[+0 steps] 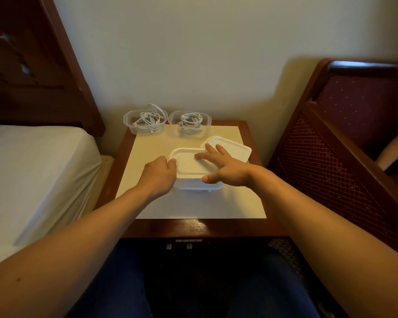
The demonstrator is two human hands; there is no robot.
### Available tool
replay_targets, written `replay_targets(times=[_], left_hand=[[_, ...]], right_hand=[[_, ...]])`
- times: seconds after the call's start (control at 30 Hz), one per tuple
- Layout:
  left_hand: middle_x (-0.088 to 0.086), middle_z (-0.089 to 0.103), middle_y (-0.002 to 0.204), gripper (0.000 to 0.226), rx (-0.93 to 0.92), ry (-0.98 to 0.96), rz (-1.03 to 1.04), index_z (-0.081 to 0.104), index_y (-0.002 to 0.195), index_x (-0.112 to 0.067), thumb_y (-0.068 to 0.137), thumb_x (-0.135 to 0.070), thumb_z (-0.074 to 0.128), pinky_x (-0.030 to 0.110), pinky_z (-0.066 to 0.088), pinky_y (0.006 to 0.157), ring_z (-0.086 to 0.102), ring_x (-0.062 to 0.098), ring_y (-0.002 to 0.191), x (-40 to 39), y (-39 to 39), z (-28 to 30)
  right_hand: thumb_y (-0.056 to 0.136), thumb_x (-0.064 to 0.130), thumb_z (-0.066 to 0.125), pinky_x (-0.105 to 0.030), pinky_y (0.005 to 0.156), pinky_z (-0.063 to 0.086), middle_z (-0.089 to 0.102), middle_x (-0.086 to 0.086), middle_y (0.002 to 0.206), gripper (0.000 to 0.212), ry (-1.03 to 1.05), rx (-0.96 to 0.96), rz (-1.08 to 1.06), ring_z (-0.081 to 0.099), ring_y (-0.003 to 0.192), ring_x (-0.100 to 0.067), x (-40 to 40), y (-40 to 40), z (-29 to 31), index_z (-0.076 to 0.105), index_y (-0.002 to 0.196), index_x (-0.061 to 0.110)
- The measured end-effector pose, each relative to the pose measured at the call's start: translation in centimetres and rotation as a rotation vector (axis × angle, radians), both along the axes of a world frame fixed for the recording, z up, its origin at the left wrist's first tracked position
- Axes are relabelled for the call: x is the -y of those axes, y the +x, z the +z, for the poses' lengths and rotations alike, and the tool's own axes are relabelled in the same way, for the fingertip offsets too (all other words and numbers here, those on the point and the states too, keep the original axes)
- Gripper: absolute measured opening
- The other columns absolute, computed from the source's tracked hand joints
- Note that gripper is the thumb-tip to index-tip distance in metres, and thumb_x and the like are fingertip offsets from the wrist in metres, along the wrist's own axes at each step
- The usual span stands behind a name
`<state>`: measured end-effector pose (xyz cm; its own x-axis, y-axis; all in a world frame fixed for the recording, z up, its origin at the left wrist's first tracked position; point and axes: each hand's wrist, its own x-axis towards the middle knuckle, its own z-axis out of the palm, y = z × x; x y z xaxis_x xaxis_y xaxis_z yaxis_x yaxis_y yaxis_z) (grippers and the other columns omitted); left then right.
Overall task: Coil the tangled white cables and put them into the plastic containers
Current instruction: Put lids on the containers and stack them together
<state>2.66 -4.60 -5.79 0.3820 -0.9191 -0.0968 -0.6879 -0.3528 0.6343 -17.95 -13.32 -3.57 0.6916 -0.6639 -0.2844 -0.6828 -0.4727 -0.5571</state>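
White cables (147, 120) lie coiled in two open plastic containers (189, 124) beyond both hands, while the left hand (157, 174) curls round the lidded container (191, 171) edge and the right hand (225, 167) presses flat, fingers spread, on its lid.

Two hands are on a white lid (191, 162) that sits on a clear box (199, 187) in the middle of the desk (193, 226). The left hand (157, 174) curls on the lid's left edge. The right hand (223, 167) lies flat on top, fingers spread. Another lid (236, 149) lies just behind. At the back stand two open boxes (145, 122) (190, 123), each with white cables (148, 119) (190, 119) inside.
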Motion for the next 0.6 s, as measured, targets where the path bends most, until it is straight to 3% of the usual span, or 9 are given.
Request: replay_targets(times=[0.13, 0.3, 0.4, 0.47, 0.6], left_hand=[[0.014, 0.066, 0.102, 0.045, 0.049, 0.001, -0.003, 0.057, 0.11, -0.01, 0.108, -0.045, 0.03, 0.05, 0.056, 0.09, 0.065, 0.031, 0.091, 0.1, -0.2, -0.5], [0.017, 0.066, 0.107, 0.044, 0.084, 0.061, -0.003, 0.056, 0.117, -0.006, 0.107, -0.041, 0.031, 0.05, 0.056, 0.089, 0.065, 0.035, 0.094, 0.6, -0.1, 0.2], [0.015, 0.062, 0.116, 0.036, 0.065, 0.088, -0.044, 0.04, 0.138, -0.014, 0.108, -0.033, 0.033, 0.05, 0.059, 0.085, 0.064, 0.033, 0.095, 0.8, -0.4, 0.7], [0.016, 0.06, 0.125, 0.048, 0.099, 0.104, -0.099, 0.023, 0.155, -0.019, 0.108, -0.027, 0.031, 0.045, 0.058, 0.086, 0.062, 0.033, 0.102, 1.0, -0.7, 0.8], [0.021, 0.058, 0.134, 0.056, 0.212, 0.102, -0.162, 0.013, 0.161, -0.013, 0.109, -0.023, 0.03, 0.041, 0.049, 0.089, 0.059, 0.035, 0.114, 1.2, -0.7, 1.0]], right_hand=[[0.1, 0.044, 0.055, -0.066, 0.12, -0.007, -0.006, 0.006, 0.17, 0.062, -0.131, -0.017, -0.021, -0.013, 0.156, -0.024, -0.6, 0.5, -0.7, 0.026, 0.154, 0.043], [0.102, 0.061, 0.033, -0.064, 0.119, -0.007, -0.005, 0.005, 0.171, 0.059, -0.333, -0.124, 0.014, -0.008, 0.157, -0.026, -1.3, 0.7, -0.6, 0.02, 0.156, 0.042], [0.103, 0.062, 0.022, -0.059, 0.121, -0.006, -0.002, 0.003, 0.171, 0.059, -0.385, -0.154, 0.075, -0.005, 0.157, -0.026, -0.8, 0.4, -0.2, 0.021, 0.157, 0.039], [0.104, 0.06, 0.017, -0.057, 0.122, -0.004, -0.004, 0.004, 0.171, 0.059, -0.441, -0.171, 0.097, -0.007, 0.157, -0.026, -0.7, 0.3, -0.7, 0.016, 0.159, 0.038], [0.107, 0.053, 0.015, -0.054, 0.123, -0.002, -0.01, 0.004, 0.17, 0.059, -0.452, -0.181, 0.077, -0.012, 0.156, -0.024, -1.0, 0.4, -1.7, 0.007, 0.162, 0.033]])
